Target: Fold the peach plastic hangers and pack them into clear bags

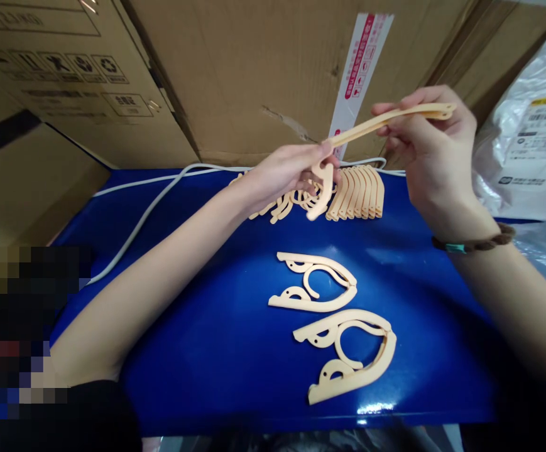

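My right hand (437,147) is closed on a long, curved cream plastic hanger arm (371,124), raised above the table. The fingers of my left hand (296,166) pinch the arm's left end. Below the left fingers is a short curved cream piece (322,198); whether it is joined to the arm, I cannot tell. Two folded travel hangers, one farther (317,304) and one nearer (376,367), lie on the blue table, each with a round hook between its arms. Behind my left hand lies a row of hanger arms (360,194) beside a pile of loose hooks (282,204).
Large cardboard boxes (254,75) stand along the back and left. A white cable (143,220) runs over the blue table (207,376) at the left and back. A plastic-wrapped package with labels (531,138) is at the right.
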Demonstrator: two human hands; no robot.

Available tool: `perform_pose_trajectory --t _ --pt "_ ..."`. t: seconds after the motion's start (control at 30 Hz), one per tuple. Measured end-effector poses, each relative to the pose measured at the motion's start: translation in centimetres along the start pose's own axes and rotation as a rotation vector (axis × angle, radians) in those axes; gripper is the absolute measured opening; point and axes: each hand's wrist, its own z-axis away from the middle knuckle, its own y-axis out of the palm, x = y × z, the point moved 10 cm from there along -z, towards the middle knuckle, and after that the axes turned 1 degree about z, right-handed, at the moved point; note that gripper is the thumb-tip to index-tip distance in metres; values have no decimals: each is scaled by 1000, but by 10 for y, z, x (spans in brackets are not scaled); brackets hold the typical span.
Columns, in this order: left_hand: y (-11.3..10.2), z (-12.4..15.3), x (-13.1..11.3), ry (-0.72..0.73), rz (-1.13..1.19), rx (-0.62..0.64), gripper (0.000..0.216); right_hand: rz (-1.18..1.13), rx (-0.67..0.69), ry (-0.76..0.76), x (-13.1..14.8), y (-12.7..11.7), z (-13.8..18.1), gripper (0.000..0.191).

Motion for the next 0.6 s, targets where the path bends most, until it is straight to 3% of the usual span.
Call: perform_pose_trajectory --t 0.07,0.17,0.3,0.47,0.6 --pt "-6 4 -7 25 52 -75 21 103 16 -6 -3 -3 -2 19" --pt "-9 6 -1 -22 56 -141 21 473 55 -103 3 -4 -3 33" --pt "1 7 7 -53 49 -110 26 978 184 -334 16 16 8 49" --pt "15 11 5 -80 16 -81 32 1105 382 -413 15 49 27 45" --pt "23 13 3 -135 58 -125 38 1196 443 -390 7 63 34 39"
